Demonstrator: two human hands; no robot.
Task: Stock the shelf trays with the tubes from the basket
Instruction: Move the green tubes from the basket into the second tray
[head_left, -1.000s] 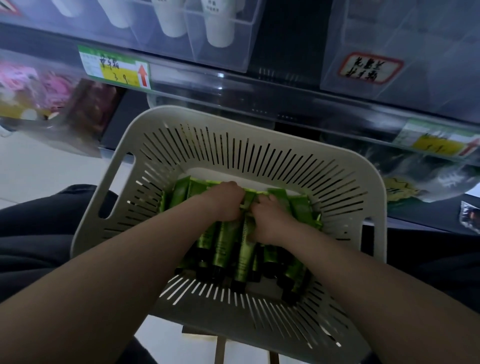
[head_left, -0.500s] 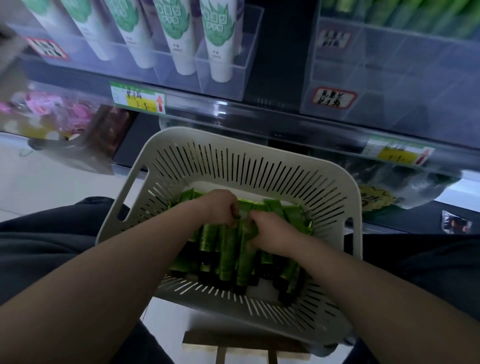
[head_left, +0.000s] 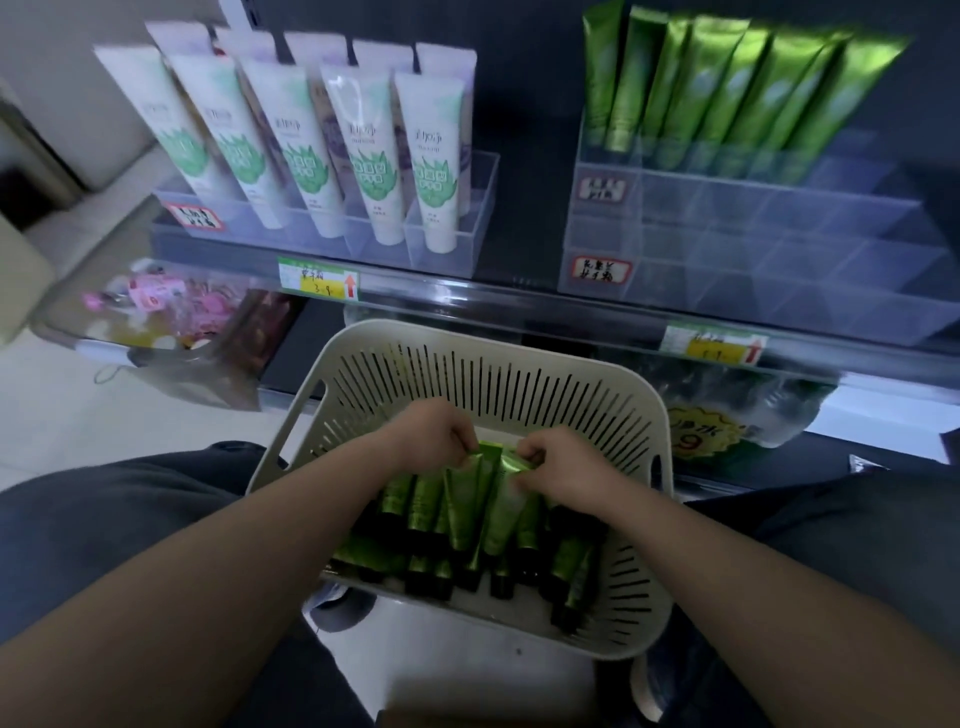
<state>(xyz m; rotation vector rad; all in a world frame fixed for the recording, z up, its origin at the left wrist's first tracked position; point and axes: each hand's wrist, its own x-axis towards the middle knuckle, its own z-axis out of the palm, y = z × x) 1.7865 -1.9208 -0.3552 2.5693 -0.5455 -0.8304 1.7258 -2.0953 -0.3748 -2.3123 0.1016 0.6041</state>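
Left hand (head_left: 436, 436) and right hand (head_left: 566, 467) pinch green tubes (head_left: 462, 501) by crimped ends near basket (head_left: 519, 353) far wall | likely light, soft, slick; flat crimps grip best

Glossy tubes (head_left: 470, 499), seemingly matt plastic basket (head_left: 498, 374)

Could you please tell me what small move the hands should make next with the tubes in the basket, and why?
Probably lift the pinched green tubes out of the basket toward the right-hand tray: the left hand and right hand each pinch crimped ends, and that tray's front compartments look unfilled.
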